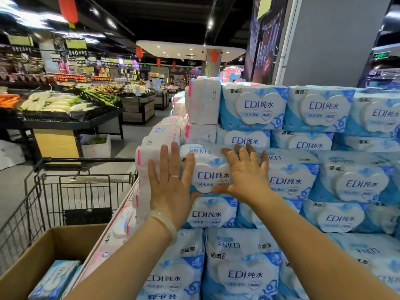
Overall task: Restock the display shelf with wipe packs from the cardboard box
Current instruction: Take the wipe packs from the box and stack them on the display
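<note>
Currently:
left hand (171,180): fingers straight and spread, flat against left end of blue wipe pack (211,169)
right hand (246,172): fingers loosely bent over pack's top right, palm on its face
wipe pack: on stepped stack of the display shelf (324,191), pink packs (160,135) touching its left
cardboard box (43,256): lower left in shopping cart (54,191), blue packs inside
</note>
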`<state>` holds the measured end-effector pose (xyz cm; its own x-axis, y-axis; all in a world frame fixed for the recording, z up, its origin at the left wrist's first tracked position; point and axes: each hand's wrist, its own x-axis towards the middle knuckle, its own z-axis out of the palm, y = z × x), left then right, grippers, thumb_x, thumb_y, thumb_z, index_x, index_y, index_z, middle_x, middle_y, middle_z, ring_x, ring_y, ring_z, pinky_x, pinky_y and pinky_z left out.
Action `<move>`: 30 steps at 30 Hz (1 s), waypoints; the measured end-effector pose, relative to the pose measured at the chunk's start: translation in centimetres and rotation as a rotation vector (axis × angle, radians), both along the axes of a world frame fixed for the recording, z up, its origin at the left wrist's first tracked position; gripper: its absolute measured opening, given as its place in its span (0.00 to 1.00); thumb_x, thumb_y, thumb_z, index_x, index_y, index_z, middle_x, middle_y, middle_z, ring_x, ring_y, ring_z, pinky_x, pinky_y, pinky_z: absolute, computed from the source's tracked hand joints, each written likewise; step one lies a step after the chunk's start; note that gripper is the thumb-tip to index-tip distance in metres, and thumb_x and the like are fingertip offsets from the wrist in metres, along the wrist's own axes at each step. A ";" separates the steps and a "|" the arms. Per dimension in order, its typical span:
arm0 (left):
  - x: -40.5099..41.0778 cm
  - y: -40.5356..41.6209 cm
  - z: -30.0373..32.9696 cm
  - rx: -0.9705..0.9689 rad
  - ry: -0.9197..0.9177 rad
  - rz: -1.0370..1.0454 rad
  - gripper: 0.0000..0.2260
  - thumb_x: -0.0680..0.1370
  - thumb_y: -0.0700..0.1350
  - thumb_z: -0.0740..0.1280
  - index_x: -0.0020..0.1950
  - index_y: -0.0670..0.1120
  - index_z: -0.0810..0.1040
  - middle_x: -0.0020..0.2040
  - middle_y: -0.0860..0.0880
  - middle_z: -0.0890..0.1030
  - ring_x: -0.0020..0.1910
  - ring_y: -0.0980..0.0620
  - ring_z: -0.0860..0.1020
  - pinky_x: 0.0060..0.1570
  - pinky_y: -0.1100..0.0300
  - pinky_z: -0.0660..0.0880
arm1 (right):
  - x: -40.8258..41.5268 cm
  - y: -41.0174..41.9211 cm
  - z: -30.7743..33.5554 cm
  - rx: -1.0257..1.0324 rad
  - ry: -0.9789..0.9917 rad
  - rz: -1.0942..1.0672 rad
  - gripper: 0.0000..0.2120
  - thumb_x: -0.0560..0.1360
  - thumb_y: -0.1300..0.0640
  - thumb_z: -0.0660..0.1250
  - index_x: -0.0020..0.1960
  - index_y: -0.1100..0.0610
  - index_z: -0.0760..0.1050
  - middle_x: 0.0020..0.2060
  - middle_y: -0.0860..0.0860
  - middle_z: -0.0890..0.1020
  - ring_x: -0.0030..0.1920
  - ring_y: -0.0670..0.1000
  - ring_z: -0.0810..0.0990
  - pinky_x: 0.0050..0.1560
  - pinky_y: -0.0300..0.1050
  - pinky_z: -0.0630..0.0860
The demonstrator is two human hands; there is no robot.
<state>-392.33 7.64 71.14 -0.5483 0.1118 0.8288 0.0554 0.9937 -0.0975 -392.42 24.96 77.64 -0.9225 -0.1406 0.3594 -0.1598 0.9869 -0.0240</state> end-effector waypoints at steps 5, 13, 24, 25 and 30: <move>1.1 0.7 1.3 -0.059 -0.207 0.101 0.45 0.67 0.62 0.72 0.76 0.42 0.60 0.76 0.39 0.60 0.73 0.42 0.27 0.68 0.43 0.24 | -0.1 -0.1 0.1 0.008 -0.020 -0.009 0.50 0.66 0.33 0.69 0.77 0.46 0.46 0.78 0.53 0.49 0.78 0.59 0.41 0.73 0.66 0.36; 4.2 1.0 0.9 0.000 -0.151 -0.014 0.57 0.63 0.60 0.76 0.77 0.40 0.43 0.78 0.42 0.37 0.75 0.44 0.31 0.72 0.43 0.36 | 3.5 -0.5 0.4 -0.001 0.088 0.074 0.49 0.72 0.38 0.66 0.78 0.49 0.37 0.77 0.55 0.35 0.76 0.58 0.30 0.72 0.61 0.30; 10.9 -6.9 -4.5 0.004 -0.389 0.143 0.53 0.57 0.63 0.77 0.73 0.38 0.60 0.73 0.38 0.67 0.77 0.42 0.52 0.73 0.45 0.53 | 9.0 -9.3 -6.4 0.017 -0.155 0.545 0.43 0.75 0.42 0.65 0.79 0.55 0.45 0.78 0.55 0.41 0.78 0.57 0.38 0.75 0.58 0.37; 11.9 -8.1 -4.4 -0.019 -0.442 0.188 0.54 0.57 0.63 0.77 0.74 0.39 0.59 0.73 0.38 0.66 0.76 0.40 0.56 0.72 0.42 0.57 | 9.1 -10.5 -6.9 0.042 -0.187 0.567 0.43 0.75 0.42 0.64 0.79 0.54 0.43 0.78 0.54 0.39 0.78 0.56 0.36 0.75 0.57 0.36; 16.4 -14.4 -3.6 0.114 -0.812 0.344 0.47 0.75 0.60 0.64 0.76 0.43 0.33 0.76 0.46 0.32 0.76 0.46 0.33 0.74 0.48 0.37 | 10.2 -17.4 -9.0 0.119 -0.281 0.686 0.48 0.74 0.42 0.67 0.78 0.53 0.39 0.78 0.53 0.37 0.77 0.56 0.34 0.75 0.58 0.38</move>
